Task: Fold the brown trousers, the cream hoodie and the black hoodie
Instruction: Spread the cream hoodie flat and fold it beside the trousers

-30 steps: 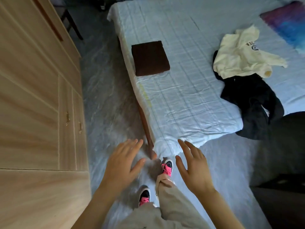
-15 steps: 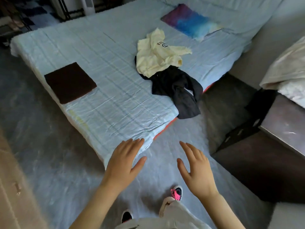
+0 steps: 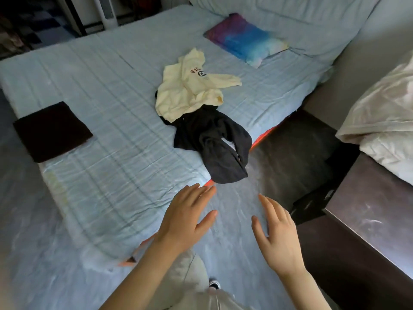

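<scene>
I see the brown trousers (image 3: pixel 52 131) folded into a flat square near the edge of the bed (image 3: pixel 111 97), at nine o'clock from the two hoodies. The cream hoodie (image 3: pixel 190 88) lies crumpled mid-bed, partly on top of the black hoodie (image 3: pixel 214 139), which spreads toward five o'clock and hangs over the mattress edge. A multicoloured pillow (image 3: pixel 245 39) sits at one o'clock from them. My left hand (image 3: pixel 185 218) and right hand (image 3: pixel 277 233) hover at six o'clock, apart from the hoodies, fingers straight and spread, holding nothing. At three o'clock a dark cabinet (image 3: pixel 368 220) carries a white quilt (image 3: pixel 384 117).
</scene>
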A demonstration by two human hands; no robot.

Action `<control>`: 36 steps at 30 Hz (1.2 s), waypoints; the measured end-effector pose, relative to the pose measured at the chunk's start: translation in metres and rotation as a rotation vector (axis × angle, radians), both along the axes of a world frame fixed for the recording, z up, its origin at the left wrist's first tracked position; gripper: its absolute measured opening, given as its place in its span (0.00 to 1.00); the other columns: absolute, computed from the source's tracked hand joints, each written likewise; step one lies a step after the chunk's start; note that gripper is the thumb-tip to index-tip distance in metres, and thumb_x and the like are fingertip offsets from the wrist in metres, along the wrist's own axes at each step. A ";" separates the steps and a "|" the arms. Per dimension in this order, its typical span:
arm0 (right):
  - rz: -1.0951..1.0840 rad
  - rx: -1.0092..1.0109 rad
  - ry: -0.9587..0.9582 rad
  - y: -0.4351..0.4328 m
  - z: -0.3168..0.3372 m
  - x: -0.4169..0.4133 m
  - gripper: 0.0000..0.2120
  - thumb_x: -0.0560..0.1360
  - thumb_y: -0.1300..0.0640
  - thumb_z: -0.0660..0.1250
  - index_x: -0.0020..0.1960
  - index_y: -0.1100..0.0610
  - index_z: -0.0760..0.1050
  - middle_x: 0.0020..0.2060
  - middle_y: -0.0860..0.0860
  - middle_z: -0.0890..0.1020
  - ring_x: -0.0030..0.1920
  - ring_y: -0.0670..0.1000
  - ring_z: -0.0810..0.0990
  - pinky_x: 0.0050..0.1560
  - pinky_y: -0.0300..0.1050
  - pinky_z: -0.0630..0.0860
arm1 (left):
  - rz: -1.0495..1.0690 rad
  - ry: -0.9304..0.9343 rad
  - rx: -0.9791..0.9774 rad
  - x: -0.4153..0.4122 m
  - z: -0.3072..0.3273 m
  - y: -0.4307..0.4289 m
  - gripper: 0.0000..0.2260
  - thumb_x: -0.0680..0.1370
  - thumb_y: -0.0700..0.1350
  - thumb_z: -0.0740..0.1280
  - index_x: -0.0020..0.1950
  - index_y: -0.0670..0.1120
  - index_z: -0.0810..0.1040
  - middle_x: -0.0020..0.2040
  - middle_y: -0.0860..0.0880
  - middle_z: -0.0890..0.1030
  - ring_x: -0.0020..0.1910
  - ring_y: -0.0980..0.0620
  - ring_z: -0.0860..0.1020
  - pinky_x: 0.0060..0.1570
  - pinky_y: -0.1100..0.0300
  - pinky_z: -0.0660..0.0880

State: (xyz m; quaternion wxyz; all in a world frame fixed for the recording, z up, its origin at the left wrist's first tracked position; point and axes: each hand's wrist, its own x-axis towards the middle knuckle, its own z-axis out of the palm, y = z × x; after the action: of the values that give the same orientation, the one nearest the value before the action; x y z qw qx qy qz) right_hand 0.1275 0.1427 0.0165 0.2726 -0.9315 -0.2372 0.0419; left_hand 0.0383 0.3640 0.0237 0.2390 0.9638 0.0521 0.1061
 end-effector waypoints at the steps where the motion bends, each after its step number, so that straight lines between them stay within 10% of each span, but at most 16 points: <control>1: 0.018 0.005 -0.010 0.004 -0.002 0.016 0.24 0.79 0.49 0.62 0.74 0.55 0.70 0.68 0.51 0.76 0.67 0.55 0.73 0.67 0.54 0.70 | 0.011 0.002 0.037 0.012 0.000 0.004 0.24 0.80 0.54 0.59 0.70 0.42 0.76 0.66 0.46 0.78 0.66 0.41 0.76 0.66 0.45 0.72; 19: 0.262 -0.098 -0.051 0.185 -0.007 0.339 0.24 0.80 0.55 0.66 0.75 0.56 0.70 0.67 0.53 0.76 0.67 0.55 0.75 0.68 0.53 0.70 | 0.153 0.056 0.109 0.292 -0.026 0.187 0.24 0.80 0.55 0.58 0.69 0.42 0.76 0.65 0.43 0.80 0.66 0.41 0.76 0.65 0.44 0.73; 36: 0.771 -0.167 0.084 0.364 -0.108 0.553 0.21 0.81 0.57 0.63 0.73 0.60 0.70 0.68 0.59 0.75 0.66 0.59 0.75 0.65 0.57 0.73 | 0.890 0.226 -0.258 0.404 -0.119 0.216 0.27 0.81 0.58 0.55 0.75 0.44 0.70 0.72 0.43 0.72 0.71 0.42 0.70 0.71 0.46 0.66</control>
State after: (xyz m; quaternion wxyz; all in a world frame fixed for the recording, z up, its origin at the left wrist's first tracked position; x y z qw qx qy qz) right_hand 0.6804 0.5071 -0.0917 0.1698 -0.7905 -0.5540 0.1985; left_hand 0.4419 0.5804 -0.0957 0.2810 0.8158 0.4982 0.0853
